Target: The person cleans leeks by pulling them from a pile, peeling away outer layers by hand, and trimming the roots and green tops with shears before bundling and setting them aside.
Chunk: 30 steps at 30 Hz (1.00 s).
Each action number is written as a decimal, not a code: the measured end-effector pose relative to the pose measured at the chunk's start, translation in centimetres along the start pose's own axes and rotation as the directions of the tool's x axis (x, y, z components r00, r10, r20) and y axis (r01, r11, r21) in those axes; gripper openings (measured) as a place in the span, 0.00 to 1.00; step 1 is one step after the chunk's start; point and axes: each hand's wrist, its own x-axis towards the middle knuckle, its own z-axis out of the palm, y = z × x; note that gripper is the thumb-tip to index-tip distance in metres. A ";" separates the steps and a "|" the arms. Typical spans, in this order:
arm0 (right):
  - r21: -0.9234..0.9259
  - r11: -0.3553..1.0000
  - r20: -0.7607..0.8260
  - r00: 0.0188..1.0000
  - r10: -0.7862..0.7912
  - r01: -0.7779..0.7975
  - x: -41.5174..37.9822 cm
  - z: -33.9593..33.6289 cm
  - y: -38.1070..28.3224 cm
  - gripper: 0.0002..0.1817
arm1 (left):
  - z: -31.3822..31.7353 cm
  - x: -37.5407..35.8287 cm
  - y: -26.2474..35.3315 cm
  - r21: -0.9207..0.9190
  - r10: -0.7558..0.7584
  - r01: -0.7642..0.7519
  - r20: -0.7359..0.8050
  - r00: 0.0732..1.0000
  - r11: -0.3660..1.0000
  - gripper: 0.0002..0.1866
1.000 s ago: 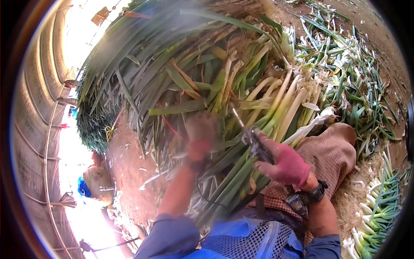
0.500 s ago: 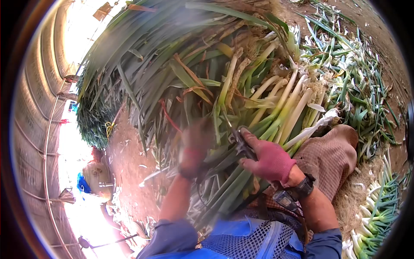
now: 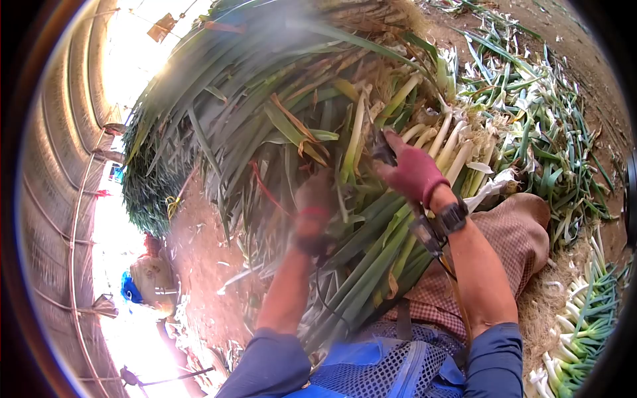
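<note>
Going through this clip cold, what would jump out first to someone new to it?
Probably the big heap of long green onions filling the upper middle, leaves fanning left and pale stalks pointing right. Next, the right hand in its reddish-pink glove, gripping a dark tool near the centre, with the left hand blurred among the leaves beside it. Then the neat row of onions at lower right.
</note>
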 end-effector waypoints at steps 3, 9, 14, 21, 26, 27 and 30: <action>0.013 0.998 0.116 0.992 0.055 -0.057 -4.0 -0.4 0.7 0.46 | -1.4 -0.2 2.0 -0.029 -0.104 0.106 0.078 0.992 0.994 0.27; 0.255 0.960 0.067 0.989 -0.135 0.114 -13.0 -0.5 2.6 0.47 | -2.9 -0.1 4.0 -0.108 0.006 0.008 0.126 0.992 0.994 0.22; 0.423 0.905 0.028 0.997 -0.075 0.056 -16.5 -2.4 2.3 0.45 | -5.8 2.2 6.3 -0.693 0.150 0.036 0.206 0.967 0.720 0.22; 0.494 0.868 -0.095 0.995 0.003 0.045 -17.7 -5.4 2.0 0.43 | -9.5 7.0 13.1 -0.586 0.183 -0.036 0.194 0.964 0.810 0.21; 0.321 0.942 -0.026 0.995 -0.095 0.099 -18.8 -5.6 1.7 0.42 | -3.6 8.2 11.9 -0.544 0.163 -0.028 0.203 0.966 0.839 0.17; 0.320 0.943 -0.025 0.996 -0.089 0.092 -18.2 -4.9 2.3 0.42 | -3.0 7.8 11.7 -0.592 0.166 -0.013 0.204 0.965 0.806 0.14; 0.305 0.952 -0.001 0.999 0.035 -0.033 -17.1 -4.2 2.8 0.46 | -2.3 7.4 11.0 -0.549 0.130 0.022 0.237 0.963 0.836 0.16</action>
